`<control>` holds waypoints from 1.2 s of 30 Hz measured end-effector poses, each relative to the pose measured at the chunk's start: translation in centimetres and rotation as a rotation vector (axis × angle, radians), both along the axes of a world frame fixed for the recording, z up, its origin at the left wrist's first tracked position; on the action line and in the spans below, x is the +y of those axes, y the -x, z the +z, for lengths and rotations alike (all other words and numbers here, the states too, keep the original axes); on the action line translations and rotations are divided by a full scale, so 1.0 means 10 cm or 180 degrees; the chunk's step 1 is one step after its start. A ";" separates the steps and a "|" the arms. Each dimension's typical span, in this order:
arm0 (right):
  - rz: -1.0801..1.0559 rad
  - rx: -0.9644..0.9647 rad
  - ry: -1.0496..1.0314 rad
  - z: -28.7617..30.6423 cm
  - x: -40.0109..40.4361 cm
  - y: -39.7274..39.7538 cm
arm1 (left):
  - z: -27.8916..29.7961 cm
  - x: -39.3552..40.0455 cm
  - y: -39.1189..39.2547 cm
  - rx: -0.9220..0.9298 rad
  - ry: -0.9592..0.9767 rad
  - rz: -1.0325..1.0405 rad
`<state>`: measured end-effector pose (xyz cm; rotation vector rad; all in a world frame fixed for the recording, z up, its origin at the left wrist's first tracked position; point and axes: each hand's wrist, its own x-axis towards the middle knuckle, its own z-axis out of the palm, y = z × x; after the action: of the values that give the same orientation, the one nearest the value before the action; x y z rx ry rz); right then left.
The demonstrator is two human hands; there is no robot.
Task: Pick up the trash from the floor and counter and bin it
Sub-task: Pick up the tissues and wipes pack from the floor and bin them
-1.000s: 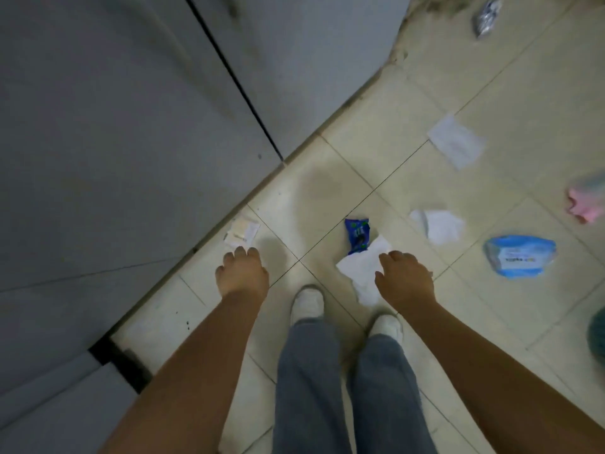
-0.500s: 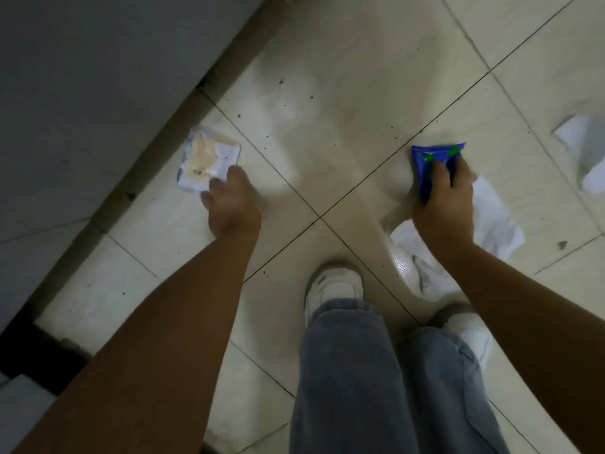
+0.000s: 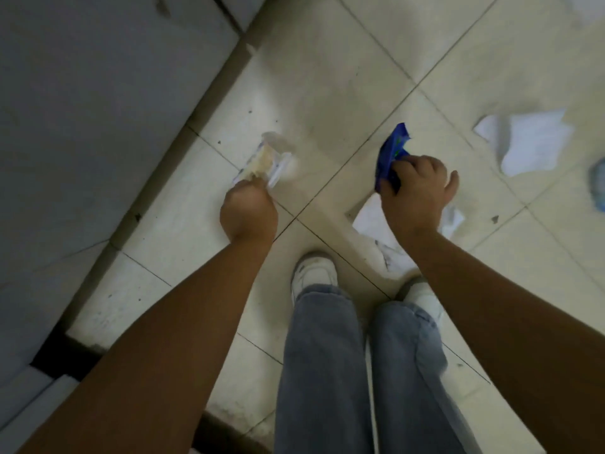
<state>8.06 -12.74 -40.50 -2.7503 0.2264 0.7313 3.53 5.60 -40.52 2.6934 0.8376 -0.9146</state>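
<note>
A: Left hand (image 3: 248,213) pinching the pale wrapper (image 3: 262,160) off the floor, right hand (image 3: 415,188) clenched on the blue wrapper (image 3: 391,152).

B: Loose fingertip grips; either could slip, and the white tissue (image 3: 370,221) underneath stays behind.

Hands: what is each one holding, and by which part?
The left hand pinches the near end of a pale wrapper. The right hand grips the near end of a blue wrapper.

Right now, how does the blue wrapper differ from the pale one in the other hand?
The blue wrapper, in the right hand, is dark and crumpled; the pale wrapper, in the left hand, is whitish-tan, flatter and blurred. The blue one sticks up past the fingers; the pale one slants toward the cabinet. Both are gripped.
</note>
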 end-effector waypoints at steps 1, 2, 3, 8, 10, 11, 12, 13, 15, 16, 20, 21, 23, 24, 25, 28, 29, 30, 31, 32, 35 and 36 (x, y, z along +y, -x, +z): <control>-0.0114 -0.0052 -0.0111 0.20 -0.04 -0.03 | 0.23 -0.15 -0.08 -0.0093 0.0111 -0.0143; -0.0219 -0.0115 -0.0198 0.43 -0.10 -0.05 | 0.46 -0.30 -0.15 -0.0161 0.0222 -0.0260; -0.0324 -0.0154 -0.0247 0.69 -0.19 -0.09 | 0.69 -0.44 -0.22 -0.0194 0.0318 -0.0359; -0.0805 -0.0413 -0.0167 2.02 -1.02 -0.13 | 1.94 -1.21 -0.66 -0.0049 0.0586 -0.1330; -0.1102 -0.0466 -0.0014 2.58 -1.44 -0.15 | 2.48 -1.60 -0.86 -0.0147 0.0686 -0.1741; -0.1322 -0.0403 0.0071 2.84 -1.65 -0.16 | 2.72 -1.80 -0.97 -0.0223 0.0716 -0.1906; -0.1542 -0.0355 0.0135 3.08 -1.87 -0.15 | 2.96 -2.00 -1.05 -0.0304 0.0730 -0.2044; -0.1727 -0.0350 0.0165 3.31 -2.10 -0.14 | 3.17 -2.21 -1.11 -0.0376 0.0734 -0.2168; -0.2001 -0.0394 0.0232 3.67 -2.57 -0.09 | 3.55 -2.63 -1.21 -0.0442 0.0765 -0.2428; -0.2102 -0.0396 0.0282 3.81 -2.81 -0.04 | 3.72 -2.87 -1.25 -0.0434 0.0770 -0.2558; -0.2390 -0.0150 0.0656 4.10 -3.86 0.30 | 4.11 -3.92 -1.24 -0.0270 0.0627 -0.2972; -0.2422 -0.0045 0.0744 4.11 -4.15 0.41 | 4.15 -4.22 -1.20 -0.0384 0.0552 -0.3138; -0.2399 0.0229 0.0828 4.08 -4.69 0.61 | 4.16 -4.85 -1.11 -0.0555 0.0492 -0.3460; -0.2372 0.0365 0.0820 4.04 -4.96 0.71 | 4.14 -5.18 -1.05 -0.0524 0.0481 -0.3560; -0.2367 0.0478 0.0808 4.00 -5.23 0.79 | 4.04 -5.50 -0.96 -0.0564 0.0575 -0.3633; -0.2422 0.0680 0.0707 3.85 -5.93 1.02 | 3.85 -6.39 -0.62 -0.0509 0.0640 -0.4008; -0.2446 0.0716 0.0664 3.77 -6.14 1.07 | 3.80 -6.66 -0.55 -0.0419 0.0631 -0.4111; -0.2470 0.0761 0.0625 3.69 -6.33 1.12 | 3.68 -6.90 -0.47 -0.0405 0.0665 -0.4179; -0.2494 0.0806 0.0595 3.59 -6.49 1.14 | 3.61 -7.14 -0.41 -0.0415 0.0744 -0.4306; -0.2497 0.0843 0.0588 3.48 -6.63 1.15 | 3.59 -7.35 -0.39 -0.0358 0.0715 -0.4501; -0.2465 0.1042 0.0575 3.12 -6.95 1.06 | 3.30 -7.85 -0.40 0.0065 0.0543 -0.4587; -0.2465 0.1117 0.0564 2.98 -7.02 1.02 | 3.12 -7.97 -0.40 0.0153 0.0442 -0.4622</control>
<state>-2.17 -82.95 -10.66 -2.3387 1.3803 0.9643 7.53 -74.15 -9.34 2.8246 -1.3578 -1.0822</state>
